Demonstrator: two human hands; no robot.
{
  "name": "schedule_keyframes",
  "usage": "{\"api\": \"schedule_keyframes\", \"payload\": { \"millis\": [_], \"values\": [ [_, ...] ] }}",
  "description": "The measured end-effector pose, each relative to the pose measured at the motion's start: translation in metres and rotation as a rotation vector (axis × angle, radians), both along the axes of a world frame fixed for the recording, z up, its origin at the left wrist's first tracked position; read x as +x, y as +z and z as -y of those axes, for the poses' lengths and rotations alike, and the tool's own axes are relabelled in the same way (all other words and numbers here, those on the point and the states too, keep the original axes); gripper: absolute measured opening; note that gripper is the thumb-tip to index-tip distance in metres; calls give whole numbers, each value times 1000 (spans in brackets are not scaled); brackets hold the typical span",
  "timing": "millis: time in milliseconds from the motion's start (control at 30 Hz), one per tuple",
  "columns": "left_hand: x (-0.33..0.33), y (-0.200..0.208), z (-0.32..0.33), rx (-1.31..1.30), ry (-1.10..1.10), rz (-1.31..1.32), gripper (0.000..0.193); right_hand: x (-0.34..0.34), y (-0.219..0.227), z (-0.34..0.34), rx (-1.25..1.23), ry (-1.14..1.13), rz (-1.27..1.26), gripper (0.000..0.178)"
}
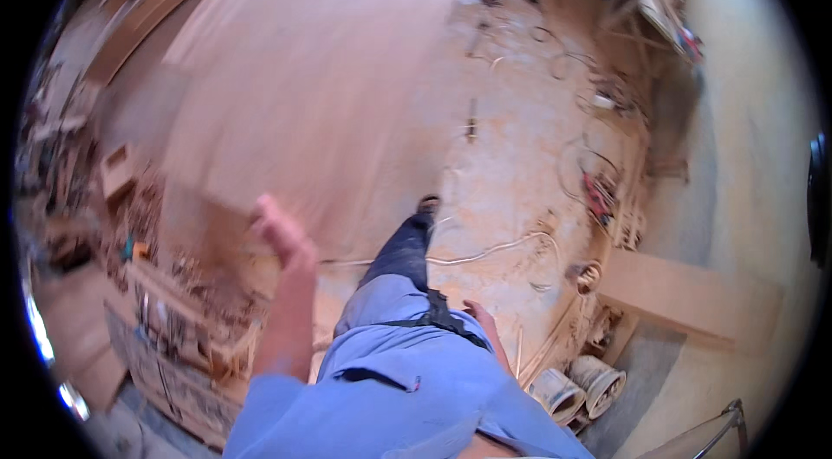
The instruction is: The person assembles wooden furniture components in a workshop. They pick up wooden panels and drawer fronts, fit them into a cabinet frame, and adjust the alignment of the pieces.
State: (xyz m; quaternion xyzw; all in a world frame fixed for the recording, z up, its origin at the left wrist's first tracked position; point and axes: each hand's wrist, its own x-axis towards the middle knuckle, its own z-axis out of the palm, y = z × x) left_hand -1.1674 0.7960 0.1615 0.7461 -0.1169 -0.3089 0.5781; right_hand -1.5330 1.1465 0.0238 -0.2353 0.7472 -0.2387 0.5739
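Head view, looking steeply down on a person in a blue shirt walking across a dusty workshop floor (pixel 520 156). Motion blur softens everything.

A large sheet of pale plywood (pixel 321 69) fills the upper middle of the frame, its near lower corner at the raised left hand (pixel 282 234). The hand appears to be closed on that corner or edge, though blur hides the fingers, so how firm the grip is cannot be told. Held at a corner, the sheet tilts up and away, probably so it stays off the floor clutter.

The right hand (pixel 479 313) hangs low beside the hip, holding nothing visible; whether it is open or curled cannot be told.

One dark shoe (pixel 427 203) is stepping forward. A pale cable (pixel 494 249) snakes across the floor near it. Wooden offcuts and frames (pixel 173 303) are heaped on the left, and two round buckets (pixel 576 385) sit lower right, beside a long flat board (pixel 685 294).
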Motion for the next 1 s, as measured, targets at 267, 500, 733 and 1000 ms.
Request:
{"api": "schedule_keyframes", "payload": {
  "millis": [267,500,733,1000],
  "values": [
    [-24,55,-2,-75,-27,-266,79,-132,50,78,113,181,-416,48],
    [-20,52,3,193,126,196,77,-218,20,92,269,-380,-230,46],
    [-16,27,-4,308,116,299,67,-286,34,155,237,146,-548,36],
    [-88,27,19,1042,116,801,71,-384,26,306,141,206,-388,47]
  ]
}}
